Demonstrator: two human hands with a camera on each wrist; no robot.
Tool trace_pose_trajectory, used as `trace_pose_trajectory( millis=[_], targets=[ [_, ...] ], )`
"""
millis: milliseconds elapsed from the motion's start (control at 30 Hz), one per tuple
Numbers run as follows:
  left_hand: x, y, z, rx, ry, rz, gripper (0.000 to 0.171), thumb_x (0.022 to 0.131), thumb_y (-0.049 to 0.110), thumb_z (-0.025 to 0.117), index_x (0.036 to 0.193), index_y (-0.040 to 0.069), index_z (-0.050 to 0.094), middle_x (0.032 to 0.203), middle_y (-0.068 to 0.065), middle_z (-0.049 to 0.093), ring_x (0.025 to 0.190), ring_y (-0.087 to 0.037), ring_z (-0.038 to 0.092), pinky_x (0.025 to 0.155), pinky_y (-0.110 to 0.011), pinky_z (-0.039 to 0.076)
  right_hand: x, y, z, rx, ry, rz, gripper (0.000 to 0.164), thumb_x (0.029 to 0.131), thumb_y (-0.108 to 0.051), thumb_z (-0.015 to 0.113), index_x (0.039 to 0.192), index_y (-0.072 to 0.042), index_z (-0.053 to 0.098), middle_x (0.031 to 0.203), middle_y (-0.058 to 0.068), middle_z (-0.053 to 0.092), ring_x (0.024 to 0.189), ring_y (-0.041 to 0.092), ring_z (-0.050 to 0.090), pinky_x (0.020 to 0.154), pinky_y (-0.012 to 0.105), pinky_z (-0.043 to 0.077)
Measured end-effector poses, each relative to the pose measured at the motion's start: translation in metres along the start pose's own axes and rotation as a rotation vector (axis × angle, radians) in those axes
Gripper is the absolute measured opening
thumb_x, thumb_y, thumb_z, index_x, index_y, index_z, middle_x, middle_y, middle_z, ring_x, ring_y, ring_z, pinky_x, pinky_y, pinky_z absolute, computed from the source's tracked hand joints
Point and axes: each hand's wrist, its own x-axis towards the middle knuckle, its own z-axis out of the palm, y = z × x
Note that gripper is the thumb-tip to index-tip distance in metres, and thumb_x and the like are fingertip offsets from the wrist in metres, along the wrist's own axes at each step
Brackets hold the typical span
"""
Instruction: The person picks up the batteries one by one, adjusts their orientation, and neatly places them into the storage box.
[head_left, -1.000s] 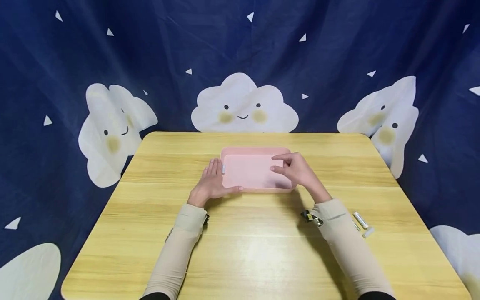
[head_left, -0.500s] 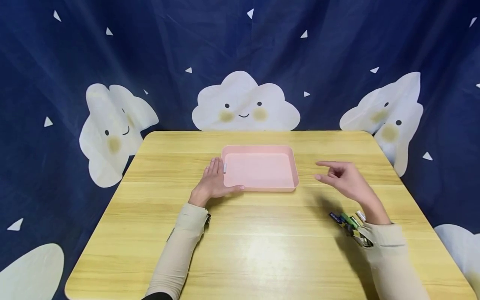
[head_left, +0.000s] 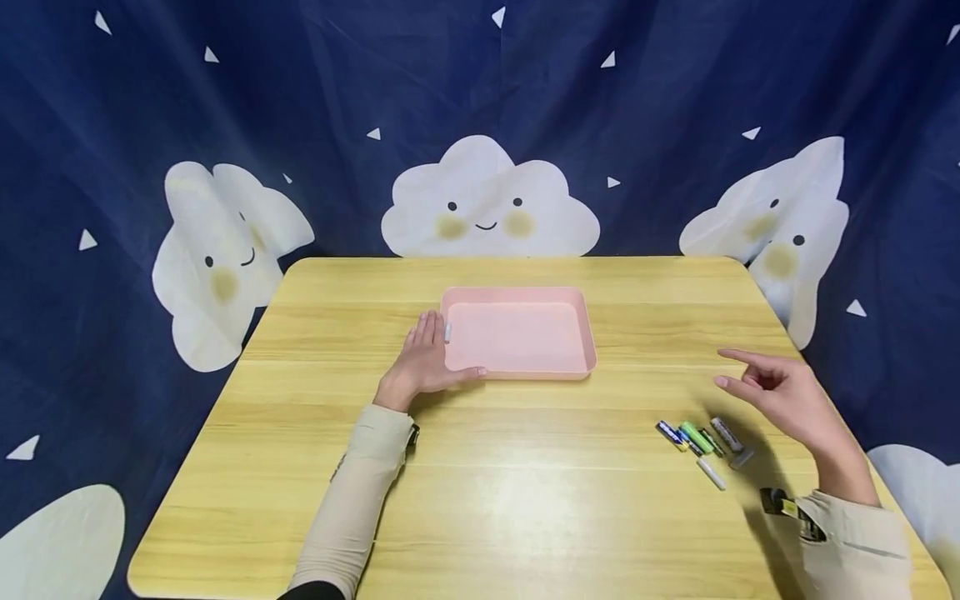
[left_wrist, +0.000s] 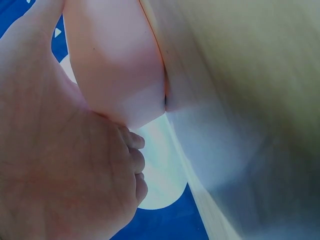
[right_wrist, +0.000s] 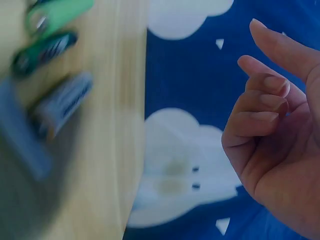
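Observation:
My left hand rests against the left side of a shallow pink tray. Its fingers lie straight along that side and its thumb touches the front edge. The left wrist view shows the palm beside the tray's wall. My right hand hovers over the right part of the table, holding nothing; index finger and thumb are extended and apart, the others curled in. Below and left of it lie several batteries, among them a green battery, a blue one and a greyish one.
A white stick-like piece and a pale short piece lie by the batteries. Another small white piece is at the tray's left rim. Behind the wooden table hangs a dark blue curtain with clouds.
My right hand has moved from over the tray to the right and nearer, past the batteries, which now show uncovered. The left hand has stayed at the tray.

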Motion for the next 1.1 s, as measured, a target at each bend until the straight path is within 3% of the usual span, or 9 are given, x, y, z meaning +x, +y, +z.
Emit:
trace_pose_trajectory(
  millis=[233, 433, 567, 667, 900, 1100],
  targets=[
    [-0.002, 0.003, -0.006, -0.026, 0.009, 0.000, 0.145, 0.073, 0.096, 0.052, 0.164, 0.002, -0.011, 0.174, -0.019, -0.014, 0.162, -0.032, -0.016, 0.134, -0.052, 0.000, -0.020, 0.021, -0.012, -0.025, -0.003, 0.018, 0.039, 0.095, -0.021, 0.077, 0.128, -0.003, 0.069, 0.064, -0.012, 0.045, 0.052, 0.010, 0.040, 0.050, 0.031, 0.031],
    [-0.003, 0.006, -0.009, -0.017, 0.020, 0.014, 0.140, 0.078, 0.091, 0.054, 0.164, 0.001, -0.011, 0.174, -0.020, -0.012, 0.163, -0.033, -0.015, 0.134, -0.053, 0.001, -0.031, 0.042, -0.016, -0.012, -0.039, 0.007, 0.037, 0.092, -0.013, 0.079, 0.128, -0.011, 0.070, 0.070, -0.011, 0.042, 0.056, 0.011, 0.036, 0.050, 0.029, 0.029],
    [-0.002, 0.006, -0.006, -0.006, 0.016, 0.019, 0.141, 0.077, 0.091, 0.054, 0.164, 0.000, -0.011, 0.174, -0.022, -0.012, 0.163, -0.034, -0.014, 0.133, -0.054, 0.001, -0.038, 0.055, -0.014, 0.032, -0.078, -0.074, 0.042, 0.085, 0.002, 0.080, 0.125, -0.004, 0.070, 0.070, -0.007, 0.043, 0.054, 0.012, 0.036, 0.047, 0.028, 0.030],
    [-0.001, 0.004, -0.005, -0.003, 0.017, 0.017, 0.142, 0.076, 0.092, 0.054, 0.164, 0.000, -0.011, 0.174, -0.022, -0.012, 0.162, -0.035, -0.015, 0.133, -0.055, 0.000, -0.043, 0.060, -0.010, 0.045, -0.089, -0.094, 0.042, 0.082, 0.006, 0.082, 0.122, 0.002, 0.070, 0.069, -0.008, 0.047, 0.053, 0.009, 0.039, 0.046, 0.027, 0.032],
    [0.007, -0.001, -0.002, -0.010, 0.000, 0.007, 0.144, 0.074, 0.096, 0.050, 0.163, 0.004, -0.015, 0.174, -0.019, -0.015, 0.162, -0.032, -0.017, 0.133, -0.054, 0.000, -0.056, 0.059, -0.001, 0.029, -0.102, -0.041, 0.042, 0.082, 0.000, 0.084, 0.120, 0.007, 0.067, 0.071, -0.008, 0.052, 0.060, 0.005, 0.046, 0.049, 0.027, 0.035],
    [0.004, 0.002, -0.003, -0.015, -0.002, 0.008, 0.142, 0.076, 0.093, 0.053, 0.163, 0.002, -0.013, 0.174, -0.021, -0.014, 0.162, -0.034, -0.016, 0.133, -0.054, 0.000, -0.066, 0.060, 0.000, 0.025, -0.105, 0.003, 0.045, 0.082, -0.003, 0.085, 0.121, 0.009, 0.067, 0.075, -0.009, 0.055, 0.065, 0.003, 0.049, 0.052, 0.024, 0.039]
  ],
)
